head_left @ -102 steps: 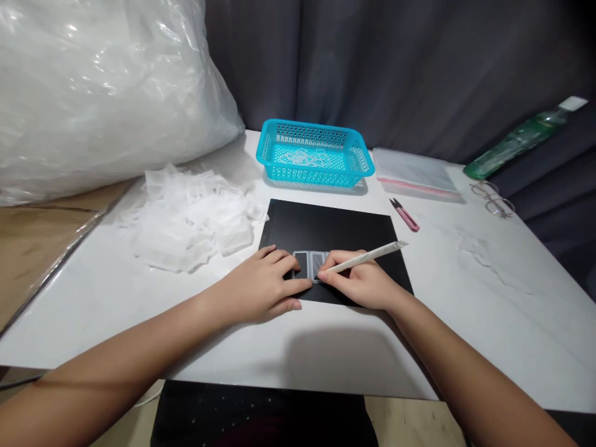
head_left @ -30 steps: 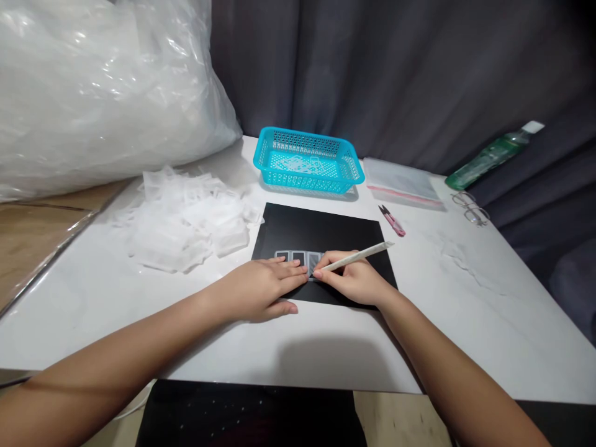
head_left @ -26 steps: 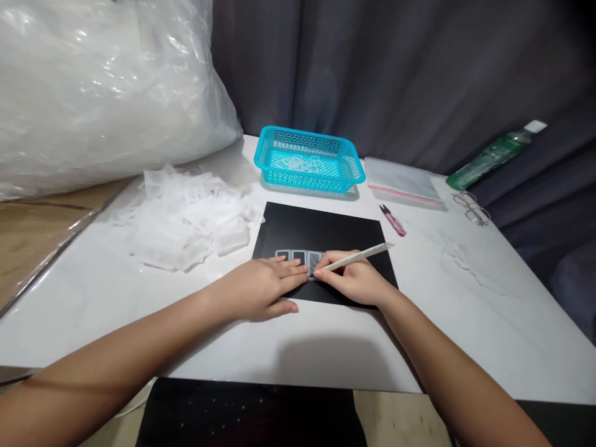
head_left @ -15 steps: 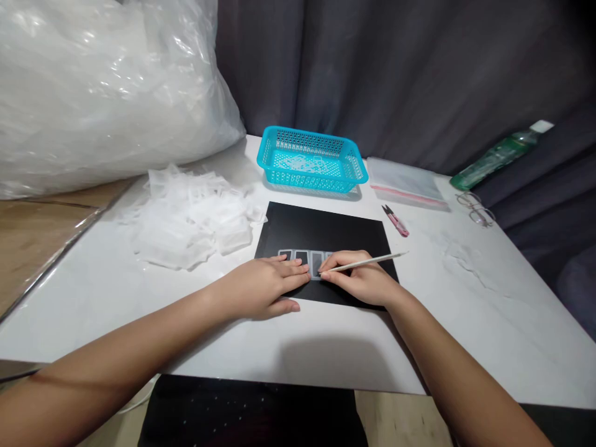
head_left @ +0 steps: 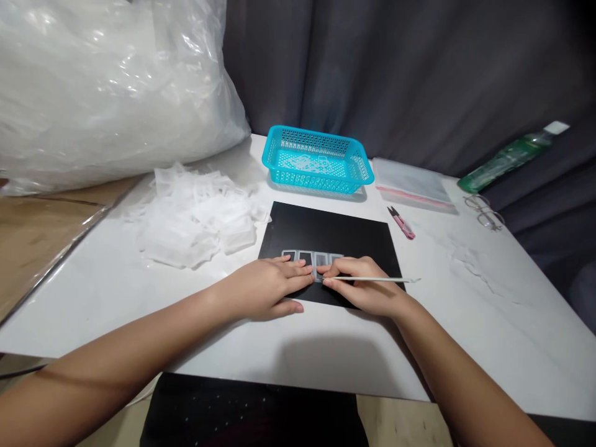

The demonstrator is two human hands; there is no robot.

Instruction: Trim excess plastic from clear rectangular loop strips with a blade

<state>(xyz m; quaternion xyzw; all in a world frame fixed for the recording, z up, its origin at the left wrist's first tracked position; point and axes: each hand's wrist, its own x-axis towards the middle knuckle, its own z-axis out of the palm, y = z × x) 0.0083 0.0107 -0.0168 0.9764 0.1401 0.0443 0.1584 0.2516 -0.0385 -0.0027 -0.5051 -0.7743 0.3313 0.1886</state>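
The grip of the right hand [head_left: 367, 292] is closed, thumb and fingers pinched together, on a thin white stick-like tool [head_left: 372, 279], which is held almost level with its tip pointing left. That tip is set at a clear plastic strip of small rectangular frames [head_left: 307, 259] lying flat on a black rectangular mat [head_left: 335, 230] at the middle of the white table [head_left: 465, 323]. The left hand [head_left: 265, 292] is laid flat, fingers straight and together, its fingertips [head_left: 302, 271] pressed on the near edge of the strip just beside the tool tip; nothing is clasped by it.

A heap of loose clear plastic pieces [head_left: 195, 214] is seen to the left of the mat, with a large bulging clear plastic bag [head_left: 107, 87] behind it. A turquoise perforated plastic basket [head_left: 317, 155] is placed beyond the mat's far edge, holding what appear to be a few clear pieces. To its right a flat clear zip bag with a pink strip [head_left: 412, 183] and small pink-handled snips [head_left: 401, 222] are laid. A pair of wire-rimmed glasses [head_left: 487, 211] and a green plastic bottle [head_left: 510, 156] are seen at the table's far right edge, against a dark curtain [head_left: 419, 74].
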